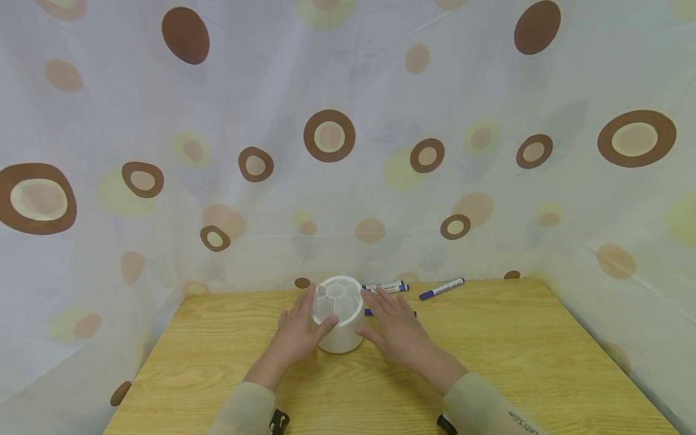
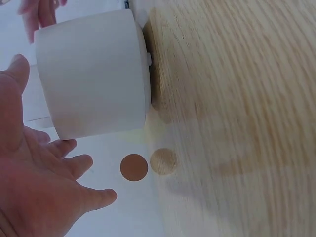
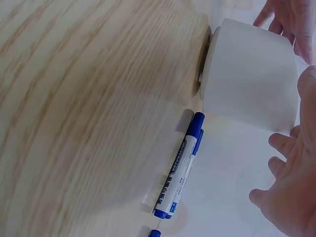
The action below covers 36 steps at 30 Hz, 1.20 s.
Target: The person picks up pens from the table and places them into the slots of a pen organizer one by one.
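Note:
A round white desk organizer (image 1: 339,337), with a ring of compartments around a central one, stands upright on the table. My left hand (image 1: 296,331) is at its left side, fingers spread and thumb reaching toward the front rim. At its right side is my right hand (image 1: 401,332), fingers extended. In the left wrist view, fingertips lie close against the organizer's wall (image 2: 94,74); firm contact is unclear. The right wrist view shows the right fingers (image 3: 282,144) near the wall's edge. Partly covered by my right hand lies a blue-capped marker (image 1: 369,312).
White and blue markers (image 1: 390,288) lie together behind the organizer at the table's back. Another marker (image 1: 441,289) rests farther right, tilted. The wooden table (image 1: 217,362) meets a spotted curtain (image 1: 370,199) at the back and sides.

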Available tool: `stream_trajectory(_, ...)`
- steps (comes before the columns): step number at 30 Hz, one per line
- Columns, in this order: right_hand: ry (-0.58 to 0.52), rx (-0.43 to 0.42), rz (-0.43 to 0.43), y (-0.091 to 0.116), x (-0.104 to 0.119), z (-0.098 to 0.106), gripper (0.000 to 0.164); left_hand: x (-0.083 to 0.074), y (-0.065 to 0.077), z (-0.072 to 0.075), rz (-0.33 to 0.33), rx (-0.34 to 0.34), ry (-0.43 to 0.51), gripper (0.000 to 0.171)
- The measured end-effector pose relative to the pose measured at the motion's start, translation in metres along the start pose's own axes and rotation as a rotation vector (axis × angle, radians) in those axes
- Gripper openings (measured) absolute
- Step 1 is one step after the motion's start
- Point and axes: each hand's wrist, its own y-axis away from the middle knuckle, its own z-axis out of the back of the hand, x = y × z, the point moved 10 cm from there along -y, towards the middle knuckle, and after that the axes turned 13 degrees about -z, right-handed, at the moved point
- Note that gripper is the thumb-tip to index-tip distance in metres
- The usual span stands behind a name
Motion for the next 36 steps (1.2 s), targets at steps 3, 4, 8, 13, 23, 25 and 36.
stream_trajectory(3, -0.02, 0.014, 0.001, 0.0, 0.0, -0.002, 0.082, 0.0, 0.001, 0.0, -0.006, -0.005, 0.013, 0.093)
stream_trajectory(4, -0.026, 0.014, 0.005, 0.0, 0.001, -0.002, 0.082, 0.0, 0.002, -0.001, -0.006, -0.005, 0.013, 0.093)
stream_trajectory(8, -0.049, 0.015, 0.007, 0.002, 0.004, 0.0, 0.082, 0.0, 0.003, -0.001, -0.008, -0.007, 0.002, 0.093)
stream_trajectory(13, -0.09, 0.04, -0.017, 0.004, 0.005, 0.002, 0.081, -0.001, 0.007, -0.001, -0.001, -0.009, 0.017, 0.093)
stream_trajectory(23, -0.152, 0.073, -0.022, 0.012, 0.009, 0.003, 0.079, -0.006, 0.018, 0.004, 0.028, -0.029, 0.05, 0.094)
stream_trajectory(25, -0.154, 0.076, -0.019, 0.014, 0.011, 0.003, 0.079, -0.005, 0.021, 0.004, 0.042, -0.031, 0.06, 0.095)
stream_trajectory(36, -0.145, 0.102, -0.006, 0.027, 0.015, 0.004, 0.075, -0.003, 0.03, 0.005, 0.039, -0.065, 0.115, 0.099)
